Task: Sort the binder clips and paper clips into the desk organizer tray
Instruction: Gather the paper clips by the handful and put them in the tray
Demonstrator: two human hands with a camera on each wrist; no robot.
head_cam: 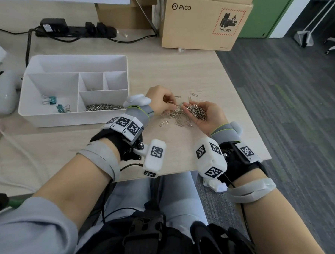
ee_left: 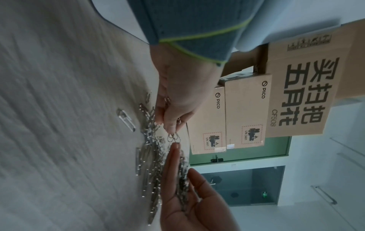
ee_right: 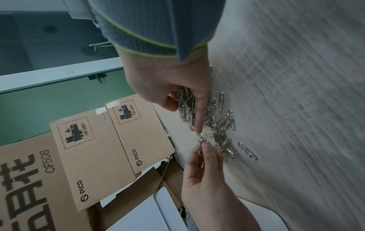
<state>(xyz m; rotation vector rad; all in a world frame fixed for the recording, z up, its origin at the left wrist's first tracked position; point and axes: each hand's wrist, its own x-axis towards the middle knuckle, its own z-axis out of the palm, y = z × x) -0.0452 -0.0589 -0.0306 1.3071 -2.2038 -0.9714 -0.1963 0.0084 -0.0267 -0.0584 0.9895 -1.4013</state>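
Just right of the white organizer tray [head_cam: 72, 120], the right hand [head_cam: 208, 115] lay palm-up, cupping a heap of paper clips [head_cam: 195, 110], while the left hand [head_cam: 160, 102], fingertips nearly meeting it, pinched clips from the loose pile [head_cam: 177, 117] on the desk [head_cam: 185, 69].

White tray [head_cam: 70, 119] — teal binder clips [head_cam: 52, 100], seemingly silver paper clips [head_cam: 103, 107].

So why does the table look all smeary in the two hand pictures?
Left wrist view: the pale wooden table is streaked by motion blur, and the silver paper clips are soft. Right wrist view: same streaks, dim bluish light. Head view: sharper and brighter, though its edges bend from the wide lens.
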